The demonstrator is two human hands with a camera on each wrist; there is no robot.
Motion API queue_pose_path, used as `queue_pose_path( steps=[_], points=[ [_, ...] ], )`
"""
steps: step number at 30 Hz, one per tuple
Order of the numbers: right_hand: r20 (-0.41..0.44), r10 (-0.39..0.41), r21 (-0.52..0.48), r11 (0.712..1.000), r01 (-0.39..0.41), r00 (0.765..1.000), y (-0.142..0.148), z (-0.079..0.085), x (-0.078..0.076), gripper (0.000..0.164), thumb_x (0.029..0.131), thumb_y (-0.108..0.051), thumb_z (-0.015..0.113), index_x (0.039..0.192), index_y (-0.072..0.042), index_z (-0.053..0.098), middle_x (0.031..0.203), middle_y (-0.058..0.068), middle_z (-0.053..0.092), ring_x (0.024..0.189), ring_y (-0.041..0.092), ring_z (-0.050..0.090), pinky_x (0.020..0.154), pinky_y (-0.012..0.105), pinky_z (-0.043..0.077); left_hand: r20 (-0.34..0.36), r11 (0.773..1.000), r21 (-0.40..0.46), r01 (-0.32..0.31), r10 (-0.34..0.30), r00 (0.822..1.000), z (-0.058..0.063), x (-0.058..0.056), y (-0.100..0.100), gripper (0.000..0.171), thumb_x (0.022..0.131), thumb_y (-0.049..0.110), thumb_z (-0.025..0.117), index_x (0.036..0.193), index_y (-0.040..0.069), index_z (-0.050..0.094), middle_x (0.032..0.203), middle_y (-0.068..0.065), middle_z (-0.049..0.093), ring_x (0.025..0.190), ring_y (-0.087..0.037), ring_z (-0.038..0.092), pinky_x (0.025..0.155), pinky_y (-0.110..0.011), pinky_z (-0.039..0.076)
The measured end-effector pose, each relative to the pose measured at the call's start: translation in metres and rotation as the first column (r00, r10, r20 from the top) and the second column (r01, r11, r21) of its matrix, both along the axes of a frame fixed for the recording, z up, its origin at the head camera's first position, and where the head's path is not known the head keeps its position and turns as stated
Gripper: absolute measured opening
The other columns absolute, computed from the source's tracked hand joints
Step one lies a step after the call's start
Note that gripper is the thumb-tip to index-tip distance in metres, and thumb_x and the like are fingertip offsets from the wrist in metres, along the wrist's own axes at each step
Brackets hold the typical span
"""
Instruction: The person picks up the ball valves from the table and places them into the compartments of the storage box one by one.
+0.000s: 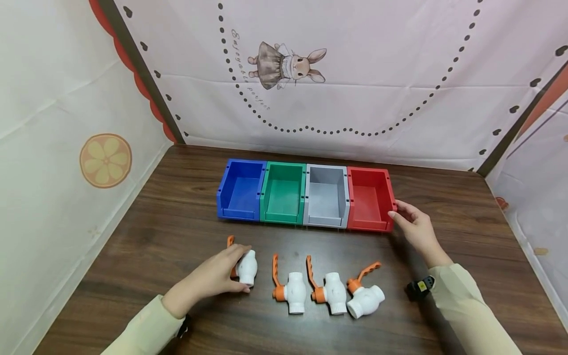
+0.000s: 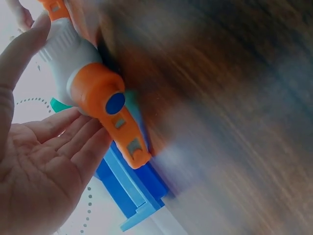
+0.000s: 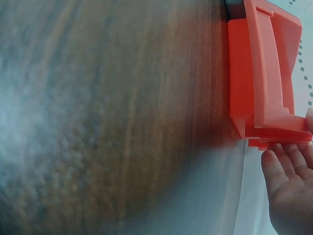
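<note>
In the head view my left hand (image 1: 222, 271) holds a white ball valve (image 1: 247, 268) with an orange handle by its ends, thumb near and fingers far. The left wrist view shows the thumb against one ribbed end of this valve (image 2: 73, 51) and the fingers at the other. At the right my right hand (image 1: 417, 229) grips the side wall of a red bin (image 1: 370, 224), thumb on the rim and fingers outside. The right wrist view shows those fingers (image 3: 276, 169) under the bin's edge (image 3: 242, 73).
Three more white valves, a left one (image 1: 296, 293), a middle one (image 1: 336, 294) and a tilted one (image 1: 367, 301), lie on the wooden table (image 1: 177, 192). Left of the red bin stand joined grey (image 1: 325, 222), green (image 1: 281, 218) and blue (image 1: 238, 215) bins. A patterned cloth (image 1: 355, 74) hangs behind.
</note>
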State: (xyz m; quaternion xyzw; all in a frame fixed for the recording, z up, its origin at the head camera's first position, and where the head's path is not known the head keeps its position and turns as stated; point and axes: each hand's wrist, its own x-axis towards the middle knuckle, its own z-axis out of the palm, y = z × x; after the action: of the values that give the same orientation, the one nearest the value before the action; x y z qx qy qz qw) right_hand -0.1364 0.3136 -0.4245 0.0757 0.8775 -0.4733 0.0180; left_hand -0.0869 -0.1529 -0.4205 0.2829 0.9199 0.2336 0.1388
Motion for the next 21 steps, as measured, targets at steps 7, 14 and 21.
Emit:
queue_pose_path(
  steps=[7, 14, 21],
  points=[
    [-0.006, 0.002, -0.004, 1.000, -0.002, 1.000, 0.000, 0.000, 0.001, 0.063, 0.094, -0.043, 0.054, 0.143, -0.005, 0.041, 0.139, 0.022, 0.048, 0.123, 0.036, 0.047, 0.080, 0.008, 0.046, -0.030, 1.000, -0.028, 0.004, -0.005, 1.000, 0.001, -0.001, -0.001, 0.081, 0.067, 0.033, 0.086, 0.129, -0.005, 0.050, 0.125, -0.018, 0.056, 0.111, -0.027, 0.058, 0.091, -0.045, 0.049],
    [0.002, 0.003, 0.001, 1.000, -0.003, 1.000, 0.000, -0.001, 0.000, 0.064, 0.094, -0.044, 0.054, 0.144, -0.006, 0.040, 0.140, 0.022, 0.047, 0.124, 0.037, 0.047, 0.086, 0.018, 0.049, -0.042, 0.999, -0.048, 0.021, -0.023, 0.999, 0.007, -0.002, -0.007, 0.080, 0.066, 0.036, 0.086, 0.126, -0.005, 0.052, 0.121, -0.016, 0.058, 0.106, -0.024, 0.059, 0.088, -0.043, 0.051],
    [-0.004, -0.002, 0.010, 1.000, 0.002, 1.000, 0.000, 0.000, 0.000, 0.065, 0.093, -0.045, 0.054, 0.143, -0.006, 0.041, 0.140, 0.022, 0.047, 0.124, 0.037, 0.047, 0.091, 0.029, 0.050, -0.080, 0.999, -0.024, 0.036, -0.038, 0.996, 0.016, -0.008, -0.015, 0.079, 0.068, 0.036, 0.085, 0.127, -0.005, 0.052, 0.123, -0.016, 0.058, 0.110, -0.027, 0.058, 0.091, -0.045, 0.049]
  ],
)
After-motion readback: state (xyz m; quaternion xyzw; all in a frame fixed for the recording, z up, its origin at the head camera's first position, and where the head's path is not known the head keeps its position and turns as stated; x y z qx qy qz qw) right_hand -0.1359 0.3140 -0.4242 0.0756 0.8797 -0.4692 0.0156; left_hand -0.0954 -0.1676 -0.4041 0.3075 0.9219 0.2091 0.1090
